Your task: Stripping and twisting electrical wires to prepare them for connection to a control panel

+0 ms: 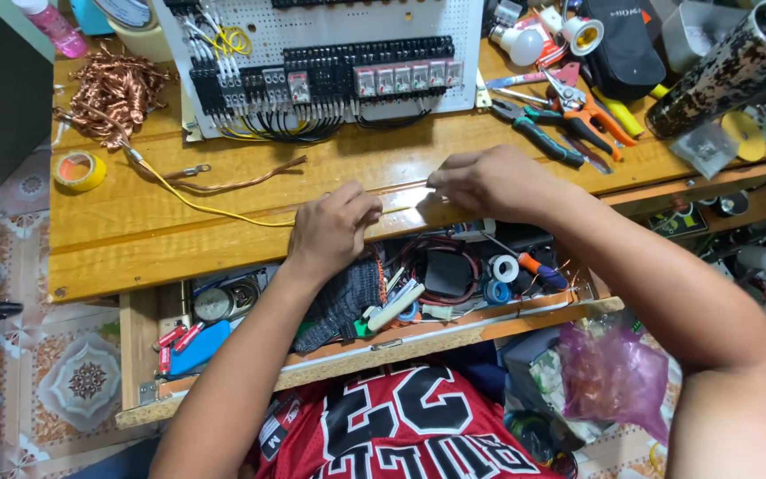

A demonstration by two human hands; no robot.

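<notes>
Yellow insulated wire (214,210) lay across wooden workbench (135,239), its near end pinched in left hand (332,229). Right hand (489,182) pinched thin stripped strand (405,188) stretched between both hands, above open tool drawer (383,341). White perforated relay panel (330,66) stood behind.

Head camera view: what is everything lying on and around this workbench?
Wooden workbench: one, brown, centre.
White perforated panel with black terminal blocks: one, back of bench.
Tangle of bare copper wire: one, copper, back left.
Yellow insulated wire: one, runs from the left to the hands.
Yellow tape roll: one, left edge.
Pliers and cutters: several, orange and green handles, back right.
White light bulb: one, back right.
Open drawer: one, under the bench, full of tape rolls, tools and a grey glove.
Pink plastic bag: one, lower right.
Left hand: pinching the wire.
Right hand: pinching the wire.
</notes>
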